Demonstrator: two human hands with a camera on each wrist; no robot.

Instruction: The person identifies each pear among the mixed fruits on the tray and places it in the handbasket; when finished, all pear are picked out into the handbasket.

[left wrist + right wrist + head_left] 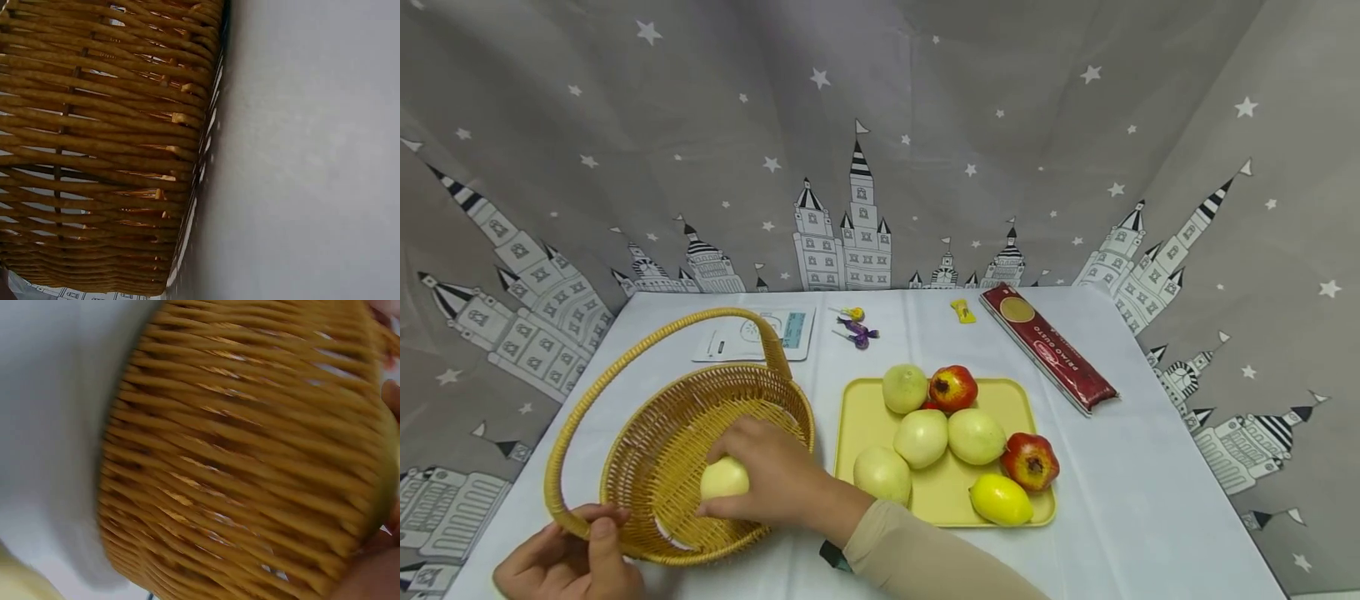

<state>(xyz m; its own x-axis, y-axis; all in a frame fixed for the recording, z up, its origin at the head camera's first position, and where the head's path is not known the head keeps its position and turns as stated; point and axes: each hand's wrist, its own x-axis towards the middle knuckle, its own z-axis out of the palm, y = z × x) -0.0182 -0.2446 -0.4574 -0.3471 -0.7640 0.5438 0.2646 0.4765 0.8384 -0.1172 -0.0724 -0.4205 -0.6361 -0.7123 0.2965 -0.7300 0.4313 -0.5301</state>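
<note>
A wicker basket (700,375) with a tall arched handle stands on the left of the table. My left hand (568,558) grips it at the front left, where the handle meets the rim. Over the inside of the basket, my right hand (775,471) holds a pale yellow-green round fruit (724,477) between thumb and fingers. The basket's woven wall fills much of the left wrist view (106,144) and of the right wrist view (237,450). In the right wrist view, part of my right hand (375,569) shows at the right edge.
Right of the basket, a yellow tray (940,508) bears several pale green fruits (921,438), red pomegranates (1030,461) and a lemon (1002,499). Behind lie a white packet (752,335), lollipops (859,331), a yellow candy (962,311) and a red pasta bag (1048,350). A dark green object (835,557) shows beside my right sleeve.
</note>
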